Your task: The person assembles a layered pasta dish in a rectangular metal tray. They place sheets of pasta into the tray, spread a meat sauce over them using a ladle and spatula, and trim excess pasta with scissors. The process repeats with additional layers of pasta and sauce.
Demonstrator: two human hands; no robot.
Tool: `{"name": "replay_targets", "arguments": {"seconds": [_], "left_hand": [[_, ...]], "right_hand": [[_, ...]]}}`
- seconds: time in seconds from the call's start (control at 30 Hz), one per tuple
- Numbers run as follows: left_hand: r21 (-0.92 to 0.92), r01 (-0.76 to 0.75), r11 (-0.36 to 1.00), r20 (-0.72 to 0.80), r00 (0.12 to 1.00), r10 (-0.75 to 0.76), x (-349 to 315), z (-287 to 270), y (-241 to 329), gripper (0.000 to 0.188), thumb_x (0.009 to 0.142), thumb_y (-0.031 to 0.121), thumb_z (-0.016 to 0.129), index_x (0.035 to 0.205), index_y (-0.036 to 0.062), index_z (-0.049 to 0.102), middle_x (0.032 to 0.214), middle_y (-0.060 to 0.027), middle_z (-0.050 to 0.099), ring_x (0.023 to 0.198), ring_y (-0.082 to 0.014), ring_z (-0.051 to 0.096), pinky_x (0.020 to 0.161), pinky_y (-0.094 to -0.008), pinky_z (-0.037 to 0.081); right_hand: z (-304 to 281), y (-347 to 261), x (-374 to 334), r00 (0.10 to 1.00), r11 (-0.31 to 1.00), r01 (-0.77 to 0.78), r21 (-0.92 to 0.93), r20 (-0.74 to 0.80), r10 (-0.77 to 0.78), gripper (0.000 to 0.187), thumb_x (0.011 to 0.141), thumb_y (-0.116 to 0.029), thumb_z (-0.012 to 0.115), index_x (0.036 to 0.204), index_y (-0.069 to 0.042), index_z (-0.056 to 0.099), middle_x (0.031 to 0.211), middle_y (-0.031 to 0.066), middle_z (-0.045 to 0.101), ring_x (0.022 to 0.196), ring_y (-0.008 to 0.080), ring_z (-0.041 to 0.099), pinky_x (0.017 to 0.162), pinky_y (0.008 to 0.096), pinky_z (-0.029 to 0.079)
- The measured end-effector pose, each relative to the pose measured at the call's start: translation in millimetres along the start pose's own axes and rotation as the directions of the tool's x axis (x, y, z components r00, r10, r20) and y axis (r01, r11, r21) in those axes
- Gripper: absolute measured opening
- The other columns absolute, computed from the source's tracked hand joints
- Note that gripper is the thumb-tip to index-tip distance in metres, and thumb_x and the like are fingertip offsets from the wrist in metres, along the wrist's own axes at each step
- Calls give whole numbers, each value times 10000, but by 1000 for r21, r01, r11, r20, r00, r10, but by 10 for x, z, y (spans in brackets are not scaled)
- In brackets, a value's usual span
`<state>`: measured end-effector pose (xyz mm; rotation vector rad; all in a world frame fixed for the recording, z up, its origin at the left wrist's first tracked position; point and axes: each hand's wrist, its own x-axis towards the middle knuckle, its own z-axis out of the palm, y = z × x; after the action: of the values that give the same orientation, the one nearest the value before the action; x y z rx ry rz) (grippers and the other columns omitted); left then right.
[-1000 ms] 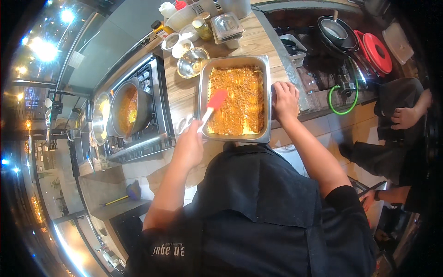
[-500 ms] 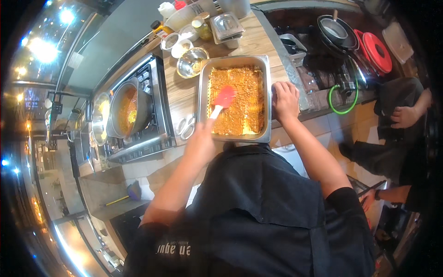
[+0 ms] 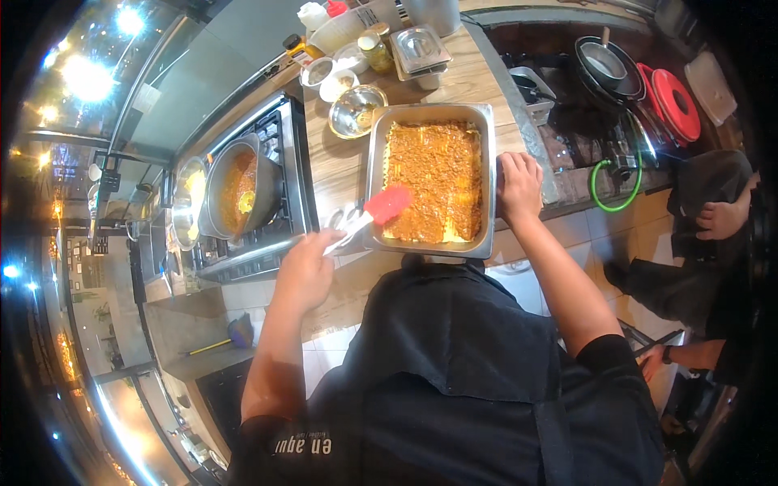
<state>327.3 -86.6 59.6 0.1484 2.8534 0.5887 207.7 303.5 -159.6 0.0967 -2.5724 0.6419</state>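
the spatula head (image 3: 388,204) was red, its handle (image 3: 350,230) white; the sauce (image 3: 433,174) was orange-brown, the pan (image 3: 489,182) silver-grey. the counter (image 3: 480,73) was pale brown with darker wood-grain streaks. the hose (image 3: 594,185) was bright green, the round lid (image 3: 669,87) red, the apron (image 3: 462,324) black, the pot (image 3: 269,190) grey.

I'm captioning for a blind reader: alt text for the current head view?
The left hand holds a red-headed spatula over a rectangular steel pan of saucy brown food, the right hand at the pan's right side. The pan sits on a wooden counter; to its left, a pot of reddish sauce stands on a stove.
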Motion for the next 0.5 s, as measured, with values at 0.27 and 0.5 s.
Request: {"name": "replay_targets", "arguments": {"seconds": [0.27,0.5], "left_hand": [[-278,-50,959,-90,996,26,280,360,-277,390,1040,72,648,1424,140,642,1279,-249,730,1199,-477,701,1003,-530,563],[-150,21,988,-280,958,-63,1604,356,-1084,504,1011,104,668,1509,92,588,1243,-299,746,1155,-487,726,977,-556,584]], "right_hand": [[-9,19,4,998,999,-4,-46,68,7,294,951,-160,641,1241,-138,680,1291,84,702,1350,341,572,1164,493,405],[144,169,31,994,999,-30,-28,103,33,317,969,-111,593,1265,-57,692,1261,191,719,1258,423,621,1070,520,465]]}}
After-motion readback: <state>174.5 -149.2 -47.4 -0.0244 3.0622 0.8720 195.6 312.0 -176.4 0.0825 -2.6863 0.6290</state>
